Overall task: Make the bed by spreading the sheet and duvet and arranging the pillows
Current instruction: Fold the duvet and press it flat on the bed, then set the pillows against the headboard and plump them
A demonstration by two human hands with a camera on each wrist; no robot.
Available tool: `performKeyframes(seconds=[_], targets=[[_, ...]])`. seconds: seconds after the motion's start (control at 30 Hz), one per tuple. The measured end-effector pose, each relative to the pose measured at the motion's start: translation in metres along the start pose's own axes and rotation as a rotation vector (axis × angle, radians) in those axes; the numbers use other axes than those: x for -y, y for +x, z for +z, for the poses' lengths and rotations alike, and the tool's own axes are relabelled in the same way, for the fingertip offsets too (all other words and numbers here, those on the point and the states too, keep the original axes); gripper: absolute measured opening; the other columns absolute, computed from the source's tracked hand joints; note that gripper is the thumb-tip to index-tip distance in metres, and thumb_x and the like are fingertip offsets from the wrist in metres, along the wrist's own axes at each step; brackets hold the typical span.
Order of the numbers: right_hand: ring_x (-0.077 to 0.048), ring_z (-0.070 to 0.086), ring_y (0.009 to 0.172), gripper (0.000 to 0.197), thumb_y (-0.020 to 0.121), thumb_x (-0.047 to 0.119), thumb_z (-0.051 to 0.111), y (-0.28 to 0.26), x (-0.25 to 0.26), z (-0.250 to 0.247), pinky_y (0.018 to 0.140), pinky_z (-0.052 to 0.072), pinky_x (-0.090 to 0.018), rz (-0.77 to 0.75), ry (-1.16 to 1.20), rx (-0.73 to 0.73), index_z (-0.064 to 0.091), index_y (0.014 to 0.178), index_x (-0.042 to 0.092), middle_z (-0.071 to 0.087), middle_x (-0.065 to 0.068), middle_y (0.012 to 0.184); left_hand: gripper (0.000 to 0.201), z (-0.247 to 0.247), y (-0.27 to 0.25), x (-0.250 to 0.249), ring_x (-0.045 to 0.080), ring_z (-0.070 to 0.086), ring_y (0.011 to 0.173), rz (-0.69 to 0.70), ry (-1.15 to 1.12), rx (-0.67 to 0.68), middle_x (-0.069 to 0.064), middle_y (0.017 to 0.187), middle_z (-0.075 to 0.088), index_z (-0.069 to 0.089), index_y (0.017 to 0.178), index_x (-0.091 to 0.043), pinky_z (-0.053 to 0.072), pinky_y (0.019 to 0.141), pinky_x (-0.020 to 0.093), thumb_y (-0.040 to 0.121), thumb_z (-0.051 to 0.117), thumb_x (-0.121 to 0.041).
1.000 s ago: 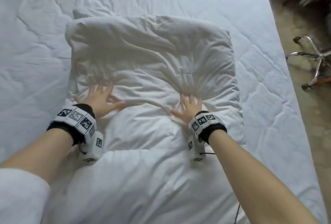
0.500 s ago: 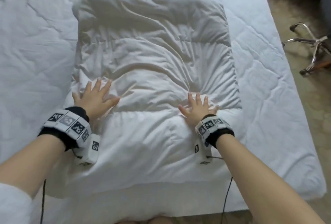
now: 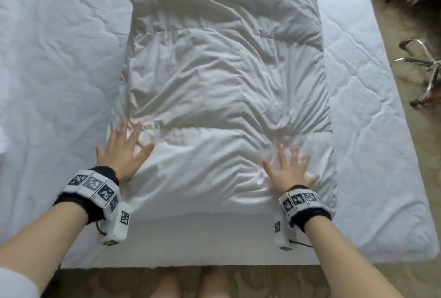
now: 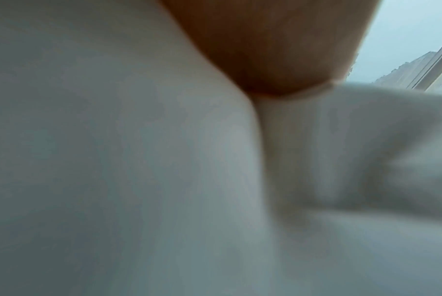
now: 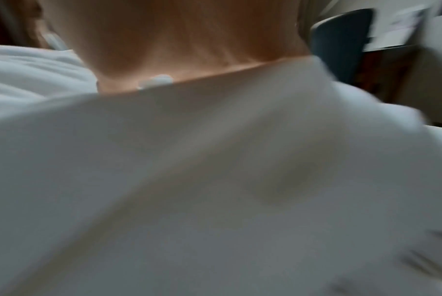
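Currently both hands flat, fingers spread, grasping nothing: left hand (image 3: 124, 149) and right hand (image 3: 290, 171) press the near end of the folded duvet (image 3: 224, 87); it lies mid-mattress on the sheet (image 3: 59, 71), which looks spread; duvet unfolding remains; no pillows seen.

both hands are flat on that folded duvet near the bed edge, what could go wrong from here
1. The left hand and right hand press flat on the folded duvet without gripping it, so it may slide on the sheet rather than unfold.
2. Its near edge lies close to the mattress edge; a pull toward the person could drag it onto the floor.
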State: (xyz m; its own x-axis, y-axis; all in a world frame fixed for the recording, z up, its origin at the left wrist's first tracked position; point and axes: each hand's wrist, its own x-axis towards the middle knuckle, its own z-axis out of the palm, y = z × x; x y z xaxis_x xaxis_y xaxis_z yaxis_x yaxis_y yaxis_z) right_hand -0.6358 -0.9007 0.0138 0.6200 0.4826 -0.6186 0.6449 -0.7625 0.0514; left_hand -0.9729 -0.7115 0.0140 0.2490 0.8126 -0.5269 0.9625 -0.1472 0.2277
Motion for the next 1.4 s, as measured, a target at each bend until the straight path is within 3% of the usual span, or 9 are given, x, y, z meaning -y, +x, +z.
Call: performKeyframes(seconds=[0.13, 0.23, 0.33, 0.6, 0.77, 1.0, 1.1, 1.2, 1.4], targets=[[-0.029, -0.023, 0.143, 0.077, 0.083, 0.075, 0.019, -0.012, -0.037, 0.033, 0.108, 0.001, -0.071, 0.154, 0.048, 0.068, -0.019, 0.143, 0.044, -0.030, 0.004, 0.154, 0.082, 0.025, -0.015, 0.035, 0.031, 0.006, 0.146, -0.108, -0.148, 0.036, 0.001, 0.158, -0.015, -0.008, 0.147, -0.039, 0.015, 0.116, 0.053, 0.085, 0.039, -0.065], [-0.031, -0.017, 0.145, 0.080, 0.091, 0.064, 0.024, 0.001, -0.031, 0.043, 0.117, -0.005, -0.052, 0.074, 0.005, 0.115, -0.018, 0.148, 0.028, -0.023, -0.009, 0.156, 0.067, 0.033, -0.020, 0.040, 0.040, 0.029, 0.137, -0.165, -0.214, 0.032, 0.015, 0.158, 0.006, 0.016, 0.148, -0.032, 0.026, 0.113, 0.049, 0.090, 0.042, -0.054], [-0.038, -0.005, 0.144, 0.076, 0.094, 0.057, 0.029, 0.007, -0.018, 0.027, 0.119, 0.000, -0.045, 0.086, 0.000, 0.115, -0.010, 0.150, 0.023, -0.012, -0.014, 0.157, 0.036, 0.018, -0.029, 0.026, 0.041, 0.051, 0.115, -0.131, -0.145, -0.159, 0.017, 0.137, 0.043, 0.053, 0.122, -0.014, 0.043, 0.094, 0.048, 0.095, 0.043, -0.035], [-0.040, 0.002, 0.144, 0.079, 0.091, 0.062, 0.031, -0.004, -0.006, 0.013, 0.117, 0.010, -0.053, 0.017, 0.045, 0.116, -0.011, 0.149, 0.029, -0.006, -0.009, 0.159, 0.032, -0.084, -0.049, 0.025, 0.050, 0.056, 0.085, -0.171, -0.239, -0.513, 0.037, 0.090, 0.058, 0.054, 0.096, -0.007, 0.045, 0.073, 0.047, 0.097, 0.038, -0.035], [-0.037, 0.004, 0.145, 0.082, 0.090, 0.062, 0.031, 0.005, -0.006, 0.018, 0.118, 0.010, -0.049, -0.009, -0.056, 0.157, -0.014, 0.149, 0.028, -0.005, -0.013, 0.158, 0.037, -0.012, -0.034, 0.057, 0.040, 0.057, 0.108, -0.330, -0.118, -0.080, 0.025, 0.120, 0.060, 0.056, 0.119, -0.016, 0.043, 0.088, 0.039, 0.100, 0.031, -0.035], [-0.038, 0.012, 0.144, 0.080, 0.092, 0.058, 0.034, 0.021, -0.015, 0.000, 0.117, 0.015, -0.041, -0.057, -0.097, 0.247, -0.011, 0.150, 0.026, -0.004, -0.013, 0.158, 0.037, -0.003, -0.003, 0.039, 0.040, 0.054, 0.115, -0.317, -0.171, 0.005, 0.025, 0.127, 0.056, 0.058, 0.118, -0.011, 0.041, 0.092, 0.038, 0.098, 0.037, -0.034], [-0.035, 0.035, 0.136, 0.080, 0.090, 0.054, 0.043, 0.020, 0.003, -0.010, 0.111, 0.032, -0.039, -0.019, -0.120, 0.208, 0.007, 0.150, 0.015, 0.025, -0.021, 0.151, 0.034, -0.011, -0.016, 0.043, 0.037, 0.056, 0.109, -0.339, -0.234, -0.046, 0.020, 0.118, 0.062, 0.060, 0.110, -0.014, 0.042, 0.088, 0.036, 0.096, 0.041, -0.038], [-0.028, 0.059, 0.113, 0.059, 0.084, 0.048, 0.057, 0.021, 0.029, -0.032, 0.092, 0.047, -0.030, -0.013, -0.212, 0.216, 0.052, 0.128, 0.009, 0.061, -0.013, 0.124, 0.044, -0.025, -0.030, 0.069, 0.033, 0.061, 0.099, -0.388, -0.410, -0.087, 0.012, 0.101, 0.066, 0.060, 0.101, -0.013, 0.045, 0.090, 0.035, 0.094, 0.039, -0.050], [-0.026, 0.061, 0.091, 0.026, 0.088, 0.018, 0.051, -0.007, 0.118, -0.081, 0.079, 0.048, -0.029, -0.069, -0.299, 0.091, 0.065, 0.108, 0.007, 0.066, -0.011, 0.112, 0.047, -0.057, -0.019, 0.130, 0.030, 0.066, 0.083, -0.416, -0.606, -0.208, 0.008, 0.071, 0.066, 0.058, 0.079, -0.013, 0.050, 0.087, 0.038, 0.095, 0.034, -0.049]])
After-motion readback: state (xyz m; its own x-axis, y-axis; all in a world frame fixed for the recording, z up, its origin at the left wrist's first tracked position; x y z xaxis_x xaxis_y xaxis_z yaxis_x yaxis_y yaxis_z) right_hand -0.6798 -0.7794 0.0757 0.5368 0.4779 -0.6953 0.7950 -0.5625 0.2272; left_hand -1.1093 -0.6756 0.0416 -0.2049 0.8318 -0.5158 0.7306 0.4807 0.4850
